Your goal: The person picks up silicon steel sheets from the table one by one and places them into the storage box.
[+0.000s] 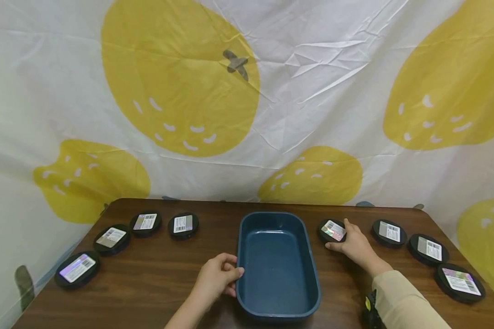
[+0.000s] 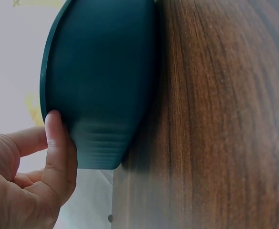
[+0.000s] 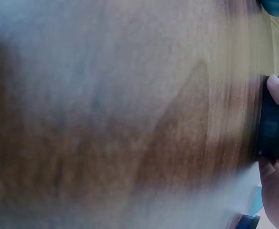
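Note:
A deep blue rectangular plastic tub [image 1: 276,269] with rounded corners stands on the table. My left hand [image 1: 218,276] pinches the tub's left rim between thumb and fingers; the left wrist view shows the fingers against the tub's outer wall [image 2: 101,86]. To the right of the tub, my right hand [image 1: 356,244] grips a round black disc-shaped container [image 1: 332,230] with a shiny printed label on top. The right wrist view shows thumb and fingers on opposite sides of this black container [image 3: 273,124], which appears to rest on the table.
More labelled black round containers lie on the brown wooden table [image 1: 156,288]: several at the left, including one container [image 1: 183,225], and three at the right, including another container [image 1: 389,233]. A white curtain [image 1: 304,91] with yellow fruit prints hangs behind the table.

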A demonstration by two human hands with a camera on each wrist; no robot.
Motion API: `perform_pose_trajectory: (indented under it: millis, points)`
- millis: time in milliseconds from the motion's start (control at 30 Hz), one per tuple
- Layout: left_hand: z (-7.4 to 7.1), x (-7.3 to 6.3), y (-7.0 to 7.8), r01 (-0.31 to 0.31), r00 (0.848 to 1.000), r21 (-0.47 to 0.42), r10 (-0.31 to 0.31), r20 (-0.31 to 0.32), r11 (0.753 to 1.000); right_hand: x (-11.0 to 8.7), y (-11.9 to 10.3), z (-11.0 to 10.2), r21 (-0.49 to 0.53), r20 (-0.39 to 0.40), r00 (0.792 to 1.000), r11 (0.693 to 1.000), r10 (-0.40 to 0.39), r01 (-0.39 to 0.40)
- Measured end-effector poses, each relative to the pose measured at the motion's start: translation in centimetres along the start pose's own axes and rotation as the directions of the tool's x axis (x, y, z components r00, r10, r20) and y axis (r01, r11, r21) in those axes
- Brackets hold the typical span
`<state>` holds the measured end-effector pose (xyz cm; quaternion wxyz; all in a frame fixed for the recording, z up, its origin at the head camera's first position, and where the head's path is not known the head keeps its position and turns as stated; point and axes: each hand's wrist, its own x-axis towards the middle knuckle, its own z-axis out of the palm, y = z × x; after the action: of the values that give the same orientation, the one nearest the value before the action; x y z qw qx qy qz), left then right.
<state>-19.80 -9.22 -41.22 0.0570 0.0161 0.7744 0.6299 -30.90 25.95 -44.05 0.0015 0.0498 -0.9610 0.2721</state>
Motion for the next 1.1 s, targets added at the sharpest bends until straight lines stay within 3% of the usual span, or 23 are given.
perform_pose_trajectory:
  millis: [633, 1100]
  points:
    - [0.1, -0.1, 0.1, -0.016, 1.000, 0.013, 0.016, -0.005, 1.000, -0.2, 0.3, -0.2, 0.008, -0.052, 0.999, 1.000, -0.003, 0.004]
    - [0.2, -0.1, 0.1, -0.004, 1.000, 0.005, 0.004, 0.000, 1.000, -0.7, -0.6, -0.7, 0.027, -0.039, 0.999, 1.000, 0.002, -0.001]
